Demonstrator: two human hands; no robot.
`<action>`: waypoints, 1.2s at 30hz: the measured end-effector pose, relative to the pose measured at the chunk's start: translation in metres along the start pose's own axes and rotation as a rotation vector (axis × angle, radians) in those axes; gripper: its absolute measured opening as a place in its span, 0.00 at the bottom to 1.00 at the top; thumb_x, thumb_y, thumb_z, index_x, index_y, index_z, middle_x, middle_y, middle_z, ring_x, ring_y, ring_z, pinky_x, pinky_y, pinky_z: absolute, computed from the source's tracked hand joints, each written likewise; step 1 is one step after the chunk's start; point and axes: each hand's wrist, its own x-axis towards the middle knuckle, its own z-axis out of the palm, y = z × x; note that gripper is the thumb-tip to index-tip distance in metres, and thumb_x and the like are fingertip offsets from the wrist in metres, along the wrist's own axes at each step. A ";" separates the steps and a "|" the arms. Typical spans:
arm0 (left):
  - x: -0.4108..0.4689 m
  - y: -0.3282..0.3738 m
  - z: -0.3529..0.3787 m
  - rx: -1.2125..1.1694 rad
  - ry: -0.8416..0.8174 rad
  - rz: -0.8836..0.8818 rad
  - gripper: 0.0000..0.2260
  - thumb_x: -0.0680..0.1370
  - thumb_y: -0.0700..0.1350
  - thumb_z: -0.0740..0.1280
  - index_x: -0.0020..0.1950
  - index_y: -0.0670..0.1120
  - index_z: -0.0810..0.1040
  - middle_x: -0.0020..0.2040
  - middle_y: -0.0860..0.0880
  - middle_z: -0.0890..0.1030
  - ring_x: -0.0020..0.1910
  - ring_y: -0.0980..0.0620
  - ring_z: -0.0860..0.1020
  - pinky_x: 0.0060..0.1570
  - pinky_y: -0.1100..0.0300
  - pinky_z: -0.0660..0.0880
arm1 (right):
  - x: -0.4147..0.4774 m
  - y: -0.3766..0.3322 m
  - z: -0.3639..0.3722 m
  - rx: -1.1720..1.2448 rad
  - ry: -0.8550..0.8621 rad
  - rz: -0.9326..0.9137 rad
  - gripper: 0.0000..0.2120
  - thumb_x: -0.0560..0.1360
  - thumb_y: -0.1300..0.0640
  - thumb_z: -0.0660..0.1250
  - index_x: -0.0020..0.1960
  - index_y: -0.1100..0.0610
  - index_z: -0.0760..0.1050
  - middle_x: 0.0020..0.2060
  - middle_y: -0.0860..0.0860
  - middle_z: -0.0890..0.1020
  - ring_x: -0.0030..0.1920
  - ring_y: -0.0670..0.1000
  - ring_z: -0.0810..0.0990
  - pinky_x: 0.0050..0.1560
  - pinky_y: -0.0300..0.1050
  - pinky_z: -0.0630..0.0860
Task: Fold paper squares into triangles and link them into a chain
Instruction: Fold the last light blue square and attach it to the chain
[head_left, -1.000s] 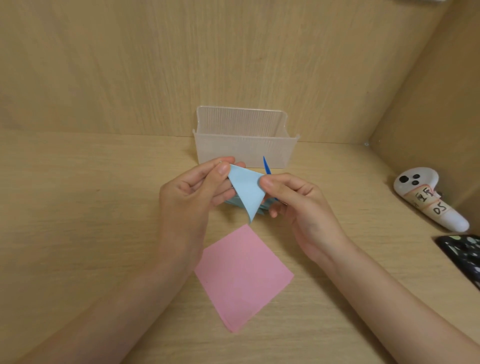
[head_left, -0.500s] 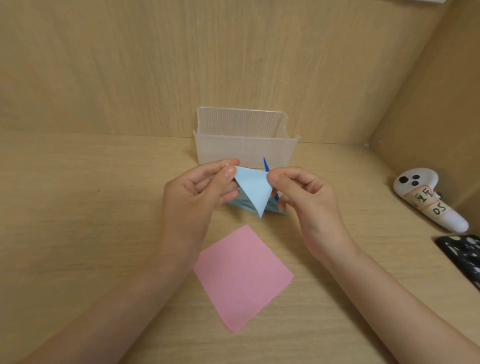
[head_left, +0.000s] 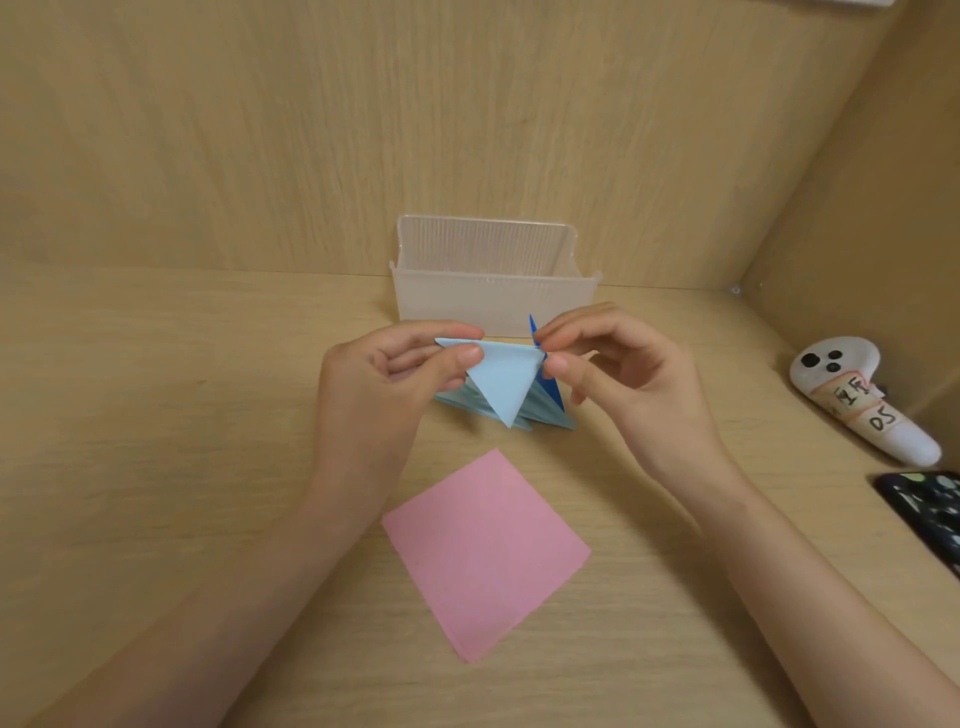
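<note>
A light blue paper triangle (head_left: 505, 383) hangs point down above the desk. My left hand (head_left: 387, 395) pinches its left top corner between thumb and fingers. My right hand (head_left: 623, 379) pinches its right top corner. Behind the triangle lies a bunch of folded blue paper pieces (head_left: 545, 408), with one dark blue tip sticking up near my right fingers. A flat pink paper square (head_left: 485, 553) lies on the wooden desk in front of my hands.
A translucent plastic box (head_left: 493, 280) stands at the back against the wooden wall. On the right lie a white controller (head_left: 857, 397) with a handwritten label and a dark phone (head_left: 930, 512) at the frame edge. A wooden side wall closes the right.
The light blue triangle has turned so its long edge lies level on top. My hands have moved slightly apart, each now at one top corner.
</note>
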 end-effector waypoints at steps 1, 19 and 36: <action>0.000 0.000 0.000 0.006 -0.008 0.008 0.08 0.70 0.35 0.72 0.41 0.48 0.83 0.36 0.49 0.85 0.39 0.53 0.83 0.41 0.68 0.78 | 0.001 0.001 -0.002 -0.035 -0.014 -0.011 0.08 0.70 0.63 0.70 0.42 0.51 0.80 0.45 0.48 0.82 0.43 0.50 0.79 0.37 0.43 0.73; 0.007 0.004 -0.008 0.106 -0.128 -0.008 0.09 0.70 0.33 0.72 0.41 0.47 0.83 0.37 0.48 0.85 0.37 0.54 0.84 0.39 0.66 0.79 | -0.002 -0.006 -0.008 -0.346 -0.180 -0.144 0.04 0.71 0.63 0.71 0.42 0.56 0.79 0.51 0.48 0.78 0.47 0.49 0.77 0.42 0.40 0.72; -0.001 0.007 -0.003 0.153 -0.085 0.087 0.09 0.69 0.34 0.73 0.39 0.48 0.83 0.34 0.57 0.84 0.37 0.61 0.82 0.38 0.73 0.74 | 0.000 -0.001 -0.005 -0.373 -0.155 0.016 0.07 0.72 0.65 0.70 0.41 0.55 0.79 0.50 0.43 0.82 0.49 0.45 0.79 0.44 0.38 0.72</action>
